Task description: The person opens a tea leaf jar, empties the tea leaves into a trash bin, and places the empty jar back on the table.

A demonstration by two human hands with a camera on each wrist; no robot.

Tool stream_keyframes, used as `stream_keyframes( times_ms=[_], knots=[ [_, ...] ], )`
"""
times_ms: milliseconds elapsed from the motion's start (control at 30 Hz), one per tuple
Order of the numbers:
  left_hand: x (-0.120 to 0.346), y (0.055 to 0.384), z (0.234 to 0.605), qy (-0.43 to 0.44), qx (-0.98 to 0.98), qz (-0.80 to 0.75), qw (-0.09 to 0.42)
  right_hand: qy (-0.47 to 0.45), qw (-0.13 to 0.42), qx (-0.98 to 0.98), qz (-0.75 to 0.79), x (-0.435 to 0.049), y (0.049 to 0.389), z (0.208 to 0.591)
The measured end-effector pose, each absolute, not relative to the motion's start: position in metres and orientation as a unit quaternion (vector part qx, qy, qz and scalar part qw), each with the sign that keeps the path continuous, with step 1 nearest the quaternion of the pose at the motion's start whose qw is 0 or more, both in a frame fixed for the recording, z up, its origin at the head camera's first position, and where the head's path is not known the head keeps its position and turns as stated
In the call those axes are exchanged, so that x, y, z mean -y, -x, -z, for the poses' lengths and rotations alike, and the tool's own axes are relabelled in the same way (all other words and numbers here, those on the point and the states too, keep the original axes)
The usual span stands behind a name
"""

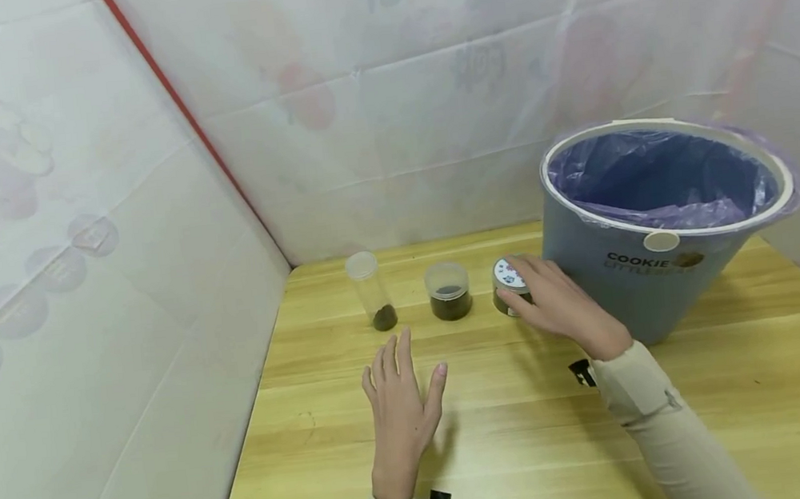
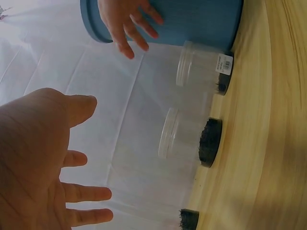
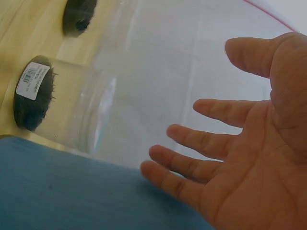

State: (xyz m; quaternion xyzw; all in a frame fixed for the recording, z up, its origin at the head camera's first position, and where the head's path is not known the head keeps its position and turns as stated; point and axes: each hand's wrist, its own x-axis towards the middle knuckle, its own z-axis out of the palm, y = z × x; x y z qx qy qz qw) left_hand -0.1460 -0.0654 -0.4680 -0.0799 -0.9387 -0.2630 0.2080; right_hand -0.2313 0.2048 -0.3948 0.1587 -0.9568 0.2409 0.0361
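Three clear containers stand in a row on the wooden table. On the left is a tall narrow tube with a translucent cap and dark matter at its bottom. The middle one is a squat jar, partly filled with dark loose stuff. At the right stands another squat jar with a patterned white lid label; a barcode sticker shows near its base. My right hand hovers by this jar with fingers spread, apart from it in the right wrist view. My left hand is held in front of the tube, fingers extended, holding nothing.
A large blue-grey bin with a purple liner stands close to the right jar. White sheeting hangs behind and at both sides of the table.
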Motion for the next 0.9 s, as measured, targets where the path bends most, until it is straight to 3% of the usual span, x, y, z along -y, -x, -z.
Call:
stream_keyframes(
  times_ms=[367,633,900],
  knots=[
    [0.068,0.139,0.469,0.099,0.929,0.268,0.235,-0.154,-0.027,0.968,-0.196,-0.193,0.290,0.408],
    [0.071,0.135,0.472,0.097,0.932,0.265,0.226,-0.138,-0.059,0.979,-0.140,-0.191,0.310,0.412],
    [0.073,0.136,0.475,0.108,0.930,0.243,0.253,-0.121,-0.096,0.978,-0.142,-0.192,0.320,0.424]
  ],
)
